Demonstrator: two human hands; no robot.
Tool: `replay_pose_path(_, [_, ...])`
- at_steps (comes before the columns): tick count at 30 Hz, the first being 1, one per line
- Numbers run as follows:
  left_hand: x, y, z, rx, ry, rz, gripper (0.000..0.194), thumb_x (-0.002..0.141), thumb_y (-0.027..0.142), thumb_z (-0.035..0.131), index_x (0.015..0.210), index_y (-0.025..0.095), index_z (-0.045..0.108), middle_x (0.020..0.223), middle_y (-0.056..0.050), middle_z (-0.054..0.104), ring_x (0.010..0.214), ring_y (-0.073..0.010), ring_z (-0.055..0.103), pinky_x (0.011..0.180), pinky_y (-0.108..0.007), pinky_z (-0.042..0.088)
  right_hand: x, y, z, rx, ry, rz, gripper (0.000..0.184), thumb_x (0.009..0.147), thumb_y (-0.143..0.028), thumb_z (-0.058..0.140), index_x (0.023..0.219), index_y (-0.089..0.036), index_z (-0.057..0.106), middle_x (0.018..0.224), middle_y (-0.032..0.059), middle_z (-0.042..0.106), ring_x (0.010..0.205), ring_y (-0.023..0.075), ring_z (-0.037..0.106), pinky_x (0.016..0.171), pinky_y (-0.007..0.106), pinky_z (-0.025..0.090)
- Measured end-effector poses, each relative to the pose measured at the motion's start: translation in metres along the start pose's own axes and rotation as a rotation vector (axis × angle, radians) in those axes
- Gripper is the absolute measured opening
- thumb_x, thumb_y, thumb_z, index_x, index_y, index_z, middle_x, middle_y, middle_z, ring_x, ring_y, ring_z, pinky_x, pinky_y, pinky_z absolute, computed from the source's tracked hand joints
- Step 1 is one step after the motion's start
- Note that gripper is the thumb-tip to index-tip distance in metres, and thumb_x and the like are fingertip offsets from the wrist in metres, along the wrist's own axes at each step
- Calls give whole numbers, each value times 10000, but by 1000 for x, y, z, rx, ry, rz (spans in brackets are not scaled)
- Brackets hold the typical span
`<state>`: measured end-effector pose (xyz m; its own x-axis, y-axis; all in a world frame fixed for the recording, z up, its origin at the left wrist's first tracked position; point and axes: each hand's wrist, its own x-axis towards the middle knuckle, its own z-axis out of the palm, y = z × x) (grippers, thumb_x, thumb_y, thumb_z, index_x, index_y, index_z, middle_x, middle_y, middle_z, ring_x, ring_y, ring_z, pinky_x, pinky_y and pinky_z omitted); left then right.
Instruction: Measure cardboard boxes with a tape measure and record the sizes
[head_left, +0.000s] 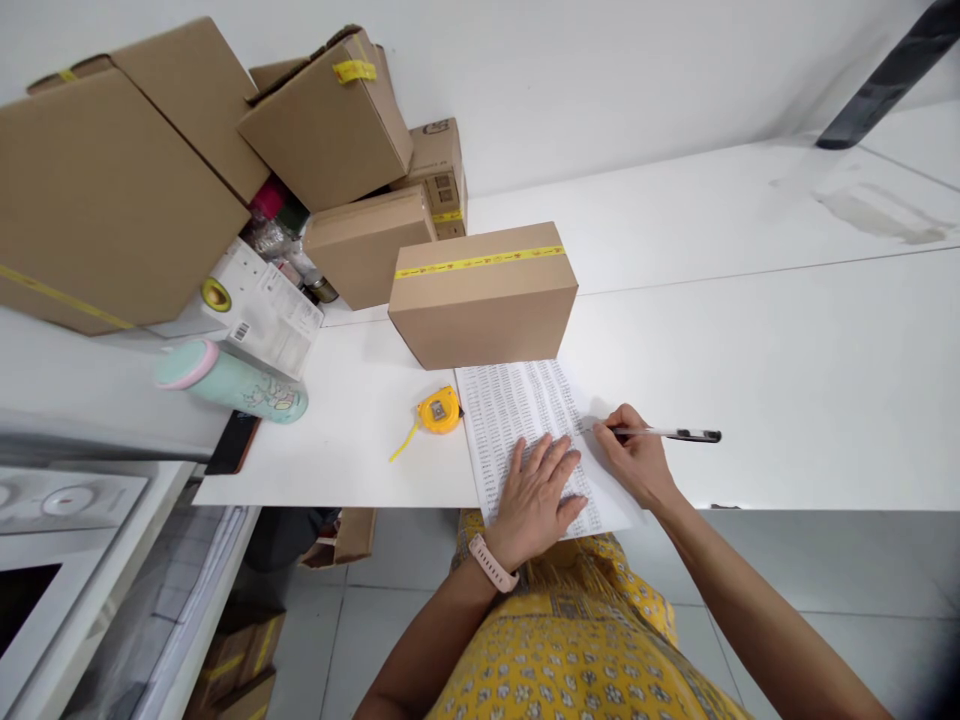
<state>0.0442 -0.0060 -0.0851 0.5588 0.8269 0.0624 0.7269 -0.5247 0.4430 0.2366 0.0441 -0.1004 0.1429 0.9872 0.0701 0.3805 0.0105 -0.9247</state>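
A white sheet of paper [525, 395] with columns of small dark print lies at the table's front edge, its lower end sticking out past the edge. Flat on the print rests my left hand [536, 500], fingers spread, a pink band on its wrist. My right hand [634, 460] pinches a pen [667, 434] with a clear barrel and dark end; its tip is at the right side of the printed columns. Just beyond the paper stands a closed cardboard box [484, 315] with yellow tape. To the left sits a yellow tape measure [440, 410], a short length pulled out.
Several cardboard boxes [330, 130] are piled at the back left. Before them are a white carton [262, 310], a mint bottle [240, 385] lying on its side and a dark flat object [234, 443]. A black post [885, 80] rises at the back right.
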Motion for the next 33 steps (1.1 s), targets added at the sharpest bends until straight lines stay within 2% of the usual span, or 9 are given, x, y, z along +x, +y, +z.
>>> replay_pose_path(3, [1,2,0,-37,20,-2,523,1007,416,494,1478,208,398,1609,-65,355,1518,-271,229,1254,-573,115,1,1,-2,-73,54,-37,186,920,-404,579,866,-231,537,721,-2,572,597,156,499,551,285,414])
replay_pose_path(7, [-5,0,-10,-173,98,7,445,990,393,533,1389,204,480,1530,-107,465,1455,-282,364,1219,-562,256,10,6,-9,-404,-44,-349,220,954,-209,447,1101,-217,611,994,93,663,890,247,616,755,367,502])
replay_pose_path(12, [-19,-40,-39,-116,522,-129,252,972,286,556,1209,204,572,1419,-130,538,1388,-290,427,1160,-523,363,21,15,-15,-774,-97,-575,430,884,-41,391,1199,-186,645,1110,145,640,1016,301,570,859,433,506])
replay_pose_path(14, [-20,-66,-51,-9,605,-250,364,917,268,639,1258,186,542,1457,-160,478,1407,-337,377,1168,-577,314,22,17,-15,-801,-96,-595,503,865,-8,382,1261,-196,629,1153,134,639,1036,294,564,879,430,505])
replay_pose_path(18, [-14,-110,-64,-5,513,-449,830,780,236,782,1482,187,342,1489,-187,420,1411,-370,346,1150,-585,316,21,15,-16,-774,-57,-564,524,885,-32,389,1343,-194,586,1129,109,676,1004,282,585,826,410,516])
replay_pose_path(21, [-11,-120,-70,-157,507,-520,874,762,189,764,1506,225,308,1335,-142,554,1307,-324,468,1096,-531,389,18,5,-14,-693,3,-522,440,930,-111,395,1293,-194,628,1111,114,696,991,292,606,775,417,518])
replay_pose_path(24, [-13,-103,-79,-474,526,-449,886,778,237,753,1517,247,264,1265,-110,593,1196,-266,564,1040,-464,441,12,-21,-7,-457,1,-446,350,966,-237,420,1181,-214,695,1092,118,709,962,287,631,769,430,524])
replay_pose_path(30, [-15,-46,-102,-941,241,-153,1012,743,375,827,1540,268,212,1339,-137,572,1178,-265,598,1034,-429,464,2,-91,19,321,-468,-40,405,926,-550,550,1176,-274,710,1048,83,741,891,233,681,760,390,568])
replay_pose_path(33, [-14,-39,-109,-950,197,-139,1017,716,345,849,1534,268,250,1303,-124,592,1174,-271,598,1055,-453,450,1,-107,24,467,-537,25,382,864,-573,646,1044,-251,746,957,74,749,846,212,669,768,368,553])
